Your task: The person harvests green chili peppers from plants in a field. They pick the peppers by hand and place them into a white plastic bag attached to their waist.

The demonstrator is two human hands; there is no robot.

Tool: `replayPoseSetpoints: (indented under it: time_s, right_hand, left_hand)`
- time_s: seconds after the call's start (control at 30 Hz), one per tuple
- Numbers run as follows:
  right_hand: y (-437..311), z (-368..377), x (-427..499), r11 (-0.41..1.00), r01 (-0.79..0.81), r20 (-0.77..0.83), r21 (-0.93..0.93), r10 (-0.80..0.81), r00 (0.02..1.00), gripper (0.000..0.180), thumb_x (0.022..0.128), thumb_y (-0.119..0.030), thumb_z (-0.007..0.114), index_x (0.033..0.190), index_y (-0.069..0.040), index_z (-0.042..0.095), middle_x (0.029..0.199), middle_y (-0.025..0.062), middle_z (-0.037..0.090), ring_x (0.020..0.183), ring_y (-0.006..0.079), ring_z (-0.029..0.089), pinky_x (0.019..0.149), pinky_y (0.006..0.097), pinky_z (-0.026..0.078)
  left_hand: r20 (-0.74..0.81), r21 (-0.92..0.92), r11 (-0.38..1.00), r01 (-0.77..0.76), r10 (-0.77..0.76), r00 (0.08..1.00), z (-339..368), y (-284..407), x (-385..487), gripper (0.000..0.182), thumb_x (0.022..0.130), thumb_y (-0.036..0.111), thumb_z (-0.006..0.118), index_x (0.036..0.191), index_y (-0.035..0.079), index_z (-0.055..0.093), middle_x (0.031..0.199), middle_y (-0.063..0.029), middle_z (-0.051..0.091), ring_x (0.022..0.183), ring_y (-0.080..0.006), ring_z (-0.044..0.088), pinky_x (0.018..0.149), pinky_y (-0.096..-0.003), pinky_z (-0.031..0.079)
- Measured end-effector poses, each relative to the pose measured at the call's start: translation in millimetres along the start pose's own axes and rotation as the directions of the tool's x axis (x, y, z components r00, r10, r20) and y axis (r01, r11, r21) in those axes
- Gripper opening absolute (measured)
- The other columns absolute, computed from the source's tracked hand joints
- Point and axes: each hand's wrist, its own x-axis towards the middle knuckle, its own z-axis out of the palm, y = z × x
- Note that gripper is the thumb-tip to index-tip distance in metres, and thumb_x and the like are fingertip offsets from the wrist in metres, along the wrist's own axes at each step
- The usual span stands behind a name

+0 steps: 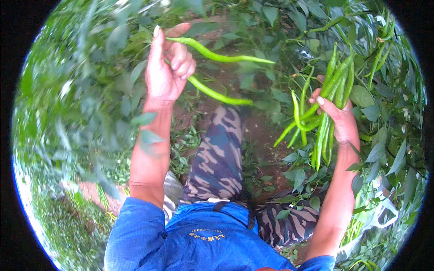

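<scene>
My left hand (171, 64) is raised at the upper left, closed on two long green chili peppers (220, 56). One is pinched near its stem end between thumb and index finger; the other passes through the curled fingers and points right. My right hand (334, 108) grips a bunch of several long green chili peppers (339, 81) at the right, beside the pepper plants. Some of the bunch stick up above the fist, others hang below or jut out to the left. Leaves partly cover both forearms.
Leafy pepper plants (383, 145) surround me on both sides, with more peppers (376, 64) hanging at the upper right. A translucent plastic bag (369, 216) with green peppers inside sits at the lower right. Bare soil (254, 135) lies between the rows, around my camouflage-clad legs.
</scene>
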Motion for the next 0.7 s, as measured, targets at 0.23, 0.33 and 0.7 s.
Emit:
replayPoseSetpoints:
  time_s: [0.23,0.33,0.7]
  right_hand:
    - [-33.3,30.8,-16.3,0.994,-0.033,0.299,0.103,0.001,0.954,0.069,0.084,-0.035,0.076,0.14,-0.002,0.052,0.102,0.0038,0.068,0.094,0.0149,0.066,0.069,0.0268,0.046]
    - [-32.8,60.5,-23.3,0.973,-0.197,0.442,0.123,0.124,0.889,0.059,0.082,-0.027,0.078,0.131,-0.003,0.056,0.101,0.0064,0.069,0.093,0.0174,0.068,0.067,0.0257,0.05]
    - [-6.2,172.0,-83.3,0.912,-0.408,0.618,0.029,0.305,0.725,0.075,0.083,-0.019,0.082,0.146,0.005,0.05,0.127,0.0138,0.067,0.099,0.0183,0.07,0.074,0.0274,0.053]
  left_hand:
    - [0.127,-0.233,0.929,0.288,-0.264,0.956,-20.0,36.8,-39.7,0.065,0.112,0.054,0.032,0.129,-0.001,0.061,0.054,0.0062,0.03,0.041,-0.0081,0.026,0.044,-0.0265,0.027]
    - [0.168,-0.325,0.836,0.443,-0.409,0.897,-28.4,32.5,-61.0,0.064,0.111,0.053,0.034,0.127,-0.002,0.062,0.054,0.0066,0.031,0.04,-0.0083,0.026,0.043,-0.0263,0.026]
    - [0.217,-0.43,0.664,0.612,-0.582,0.783,-62.0,0.4,-140.5,0.048,0.107,0.041,0.051,0.12,-0.003,0.064,0.054,0.0066,0.034,0.039,-0.0065,0.029,0.04,-0.0249,0.028]
